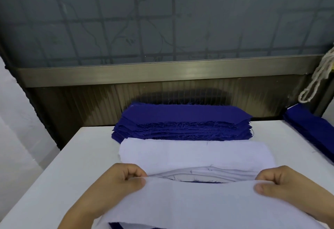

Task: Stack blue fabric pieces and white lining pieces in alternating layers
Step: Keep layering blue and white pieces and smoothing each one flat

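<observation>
Setting: a white bench (75,158) seen from above and behind the hands, pushed up against a dark ribbed wall panel (72,105) with a frosted, patterned window (162,20) above it.

Left hand (115,183): at the lower left, its fingers (133,171) curled and thumb pressed on top, pinching the left end of a white lining piece (198,198).

Right hand (282,183): at the lower right, mirroring the other — fingers curled under, thumb on top, pinching the right end of the same piece.

White lining piece: stretched flat between the two hands, nearest the viewer, lifted a little above what lies beneath it; it hides most of the lower middle of the view.

White lining stack (195,154): a pile of white pieces lying on the bench just beyond the held piece (layered edges show in the gap under the lifted front edge, with a few blue threads among them).

Blue fabric stack (182,120): a thick pile of dark blue pieces with frayed edges and clipped corners, at the far edge of the bench, touching the back of the white pile.

Second blue stack (310,125): more dark blue pieces at the right edge of the bench, partly cut off by the frame.

Blue edge below (119,225): a strip of blue fabric peeks out under the held white piece at the very bottom — how much lies there cannot be seen.

Cord (316,78): a pale looped cord hangs at the upper right, above the second blue stack.
</observation>
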`<state>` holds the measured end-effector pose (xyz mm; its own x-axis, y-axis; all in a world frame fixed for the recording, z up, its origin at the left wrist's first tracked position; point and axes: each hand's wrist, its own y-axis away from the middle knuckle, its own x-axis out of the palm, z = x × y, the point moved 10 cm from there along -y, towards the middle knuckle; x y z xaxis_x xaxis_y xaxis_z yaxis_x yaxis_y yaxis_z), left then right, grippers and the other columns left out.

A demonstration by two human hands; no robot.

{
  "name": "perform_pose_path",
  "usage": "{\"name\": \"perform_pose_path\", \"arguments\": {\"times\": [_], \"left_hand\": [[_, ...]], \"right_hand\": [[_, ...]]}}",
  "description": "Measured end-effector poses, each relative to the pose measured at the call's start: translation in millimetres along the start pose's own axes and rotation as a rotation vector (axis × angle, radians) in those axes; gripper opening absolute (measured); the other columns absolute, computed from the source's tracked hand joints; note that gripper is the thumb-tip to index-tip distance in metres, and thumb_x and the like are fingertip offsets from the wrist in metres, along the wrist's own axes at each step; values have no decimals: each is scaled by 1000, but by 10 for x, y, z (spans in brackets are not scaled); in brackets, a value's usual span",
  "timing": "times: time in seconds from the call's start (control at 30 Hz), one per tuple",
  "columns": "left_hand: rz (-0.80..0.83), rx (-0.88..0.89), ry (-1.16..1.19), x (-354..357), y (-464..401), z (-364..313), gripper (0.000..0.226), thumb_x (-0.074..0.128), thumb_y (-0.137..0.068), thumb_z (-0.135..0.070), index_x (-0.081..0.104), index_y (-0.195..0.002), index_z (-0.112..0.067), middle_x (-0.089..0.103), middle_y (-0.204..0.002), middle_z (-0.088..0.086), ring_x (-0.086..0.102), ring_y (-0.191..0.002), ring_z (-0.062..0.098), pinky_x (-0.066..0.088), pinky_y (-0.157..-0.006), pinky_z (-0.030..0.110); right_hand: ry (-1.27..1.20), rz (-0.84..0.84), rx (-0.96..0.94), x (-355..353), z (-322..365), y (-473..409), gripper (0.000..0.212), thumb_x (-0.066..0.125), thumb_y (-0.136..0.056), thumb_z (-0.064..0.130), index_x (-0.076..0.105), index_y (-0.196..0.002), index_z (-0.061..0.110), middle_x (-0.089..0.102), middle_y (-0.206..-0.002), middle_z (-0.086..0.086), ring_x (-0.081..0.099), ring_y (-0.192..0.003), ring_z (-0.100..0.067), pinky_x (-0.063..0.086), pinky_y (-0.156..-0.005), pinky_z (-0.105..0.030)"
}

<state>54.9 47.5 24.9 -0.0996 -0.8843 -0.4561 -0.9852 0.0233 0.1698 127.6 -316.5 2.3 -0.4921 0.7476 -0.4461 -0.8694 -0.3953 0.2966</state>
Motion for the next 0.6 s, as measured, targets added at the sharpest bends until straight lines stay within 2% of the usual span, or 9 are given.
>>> {"name": "perform_pose_path", "arguments": {"times": [0.1, 0.2, 0.27, 0.33, 0.4, 0.47, 0.53, 0.6], "left_hand": [[-29, 6, -225, -9, -37, 48, 13, 65, -87, -20, 72, -81, -28, 72, -83, -6, 63, -72, 0, 48, -69, 14], [8, -7, -346, 42, -65, 121, 12, 64, -85, -21, 71, -78, -29, 71, -83, -12, 61, -73, -4, 48, -72, 15], [-8, -12, -360, 32, -73, 142, 12, 64, -85, -21, 72, -78, -28, 70, -83, -16, 61, -75, -5, 49, -72, 15], [-109, 32, -334, -54, -70, 70, 16, 65, -86, -19, 71, -75, -29, 70, -83, -20, 62, -77, -6, 45, -69, 8], [-287, 119, -305, -203, -25, -98, 18, 67, -86, -19, 70, -73, -30, 69, -81, -22, 61, -79, -7, 41, -69, 4], [-456, 213, -218, -342, 73, -269, 16, 69, -85, -17, 70, -75, -30, 68, -81, -22, 60, -81, -7, 39, -69, 0], [-568, 295, -152, -441, 191, -393, 17, 69, -84, -17, 70, -78, -32, 68, -83, -23, 60, -85, -6, 40, -67, -1], [-614, 382, -170, -486, 294, -492, 14, 68, -83, -21, 69, -80, -35, 66, -87, -23, 59, -88, -5, 41, -68, -1]], "right_hand": [[103, 14, 23, 27, -40, -26, 15, 77, -81, 21, 71, -73, 9, 55, -61, 1, 47, -58, -10, 36, -58, -20], [144, 1, 4, 10, -52, -45, 20, 75, -81, 14, 64, -66, 6, 42, -58, 4, 39, -56, -10, 30, -54, -19], [117, -17, -13, 6, -37, -49, 20, 73, -83, 8, 67, -64, 10, 47, -56, 4, 42, -55, -8, 33, -53, -17], [73, -63, -40, -17, 26, -29, 18, 72, -84, 9, 69, -66, 12, 58, -60, 1, 49, -57, -9, 38, -57, -17], [26, -174, -115, -95, 152, 5, 16, 70, -85, 14, 70, -70, 15, 64, -67, -3, 53, -60, -9, 40, -60, -19], [-5, -373, -262, -234, 358, 108, 9, 68, -84, 21, 70, -76, 19, 67, -73, 1, 56, -63, -6, 41, -62, -18], [90, -619, -445, -368, 600, 332, 9, 65, -85, 32, 70, -79, 28, 68, -82, 11, 60, -73, -1, 41, -65, -10], [265, -761, -635, -377, 822, 567, 10, 61, -93, 35, 65, -85, 30, 65, -93, 19, 59, -89, 3, 41, -75, -6]]}}
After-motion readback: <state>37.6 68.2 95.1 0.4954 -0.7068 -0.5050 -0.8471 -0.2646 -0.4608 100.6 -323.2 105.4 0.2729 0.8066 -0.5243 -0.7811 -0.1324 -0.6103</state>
